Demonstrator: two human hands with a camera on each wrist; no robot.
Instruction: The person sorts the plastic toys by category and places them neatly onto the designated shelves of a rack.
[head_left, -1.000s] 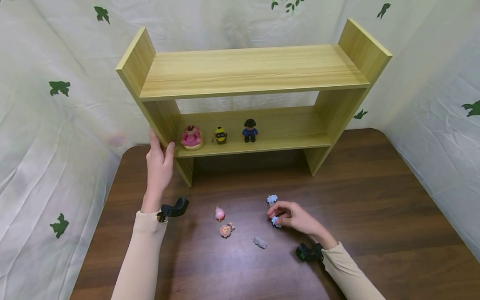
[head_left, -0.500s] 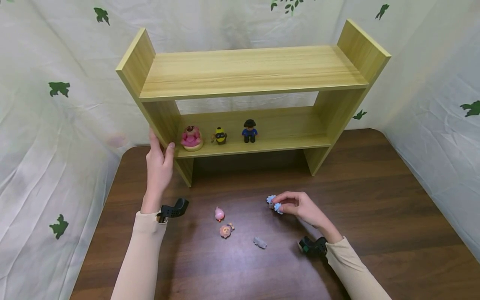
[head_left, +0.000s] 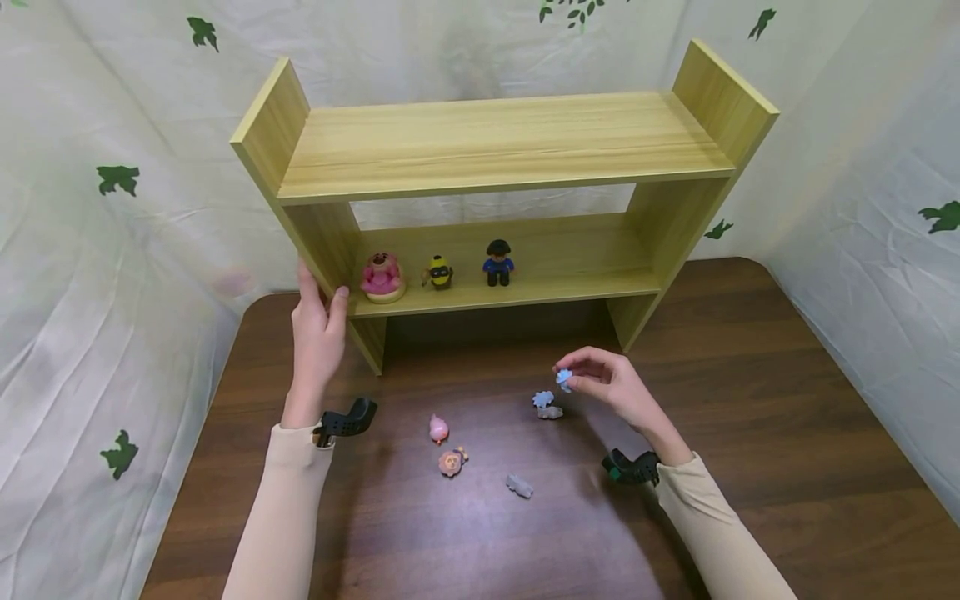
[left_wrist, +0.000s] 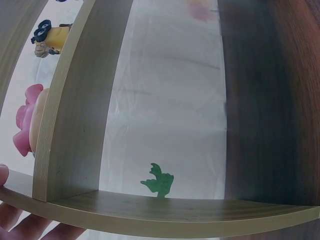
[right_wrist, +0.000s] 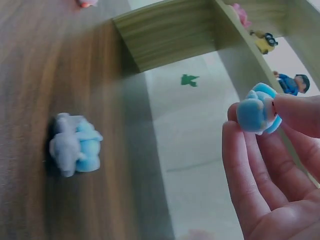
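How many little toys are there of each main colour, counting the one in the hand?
Pink: 2 (pink bear, small pink toy)
Light blue: 2 (held light blue toy, lying light blue toy)
Grey: 2 (paired grey toy, lone grey toy)
Yellow: 1 (yellow toy)
Dark blue and black: 1 (capped figure)
Peach: 1 (lion-like toy)
Total: 9

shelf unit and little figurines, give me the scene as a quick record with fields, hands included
left hand: grips the wooden shelf unit at its left side
right hand: pinches a small blue figurine, held above the table
lower board, left to right: pink bear figurine, yellow Minion figurine, blue-shirted toy figure
table, nearest right hand: second blue figurine close against a grey figurine
table, farther left: pink figurine, lion-faced figurine, another grey figurine
backdrop: white cloth with green leaf prints
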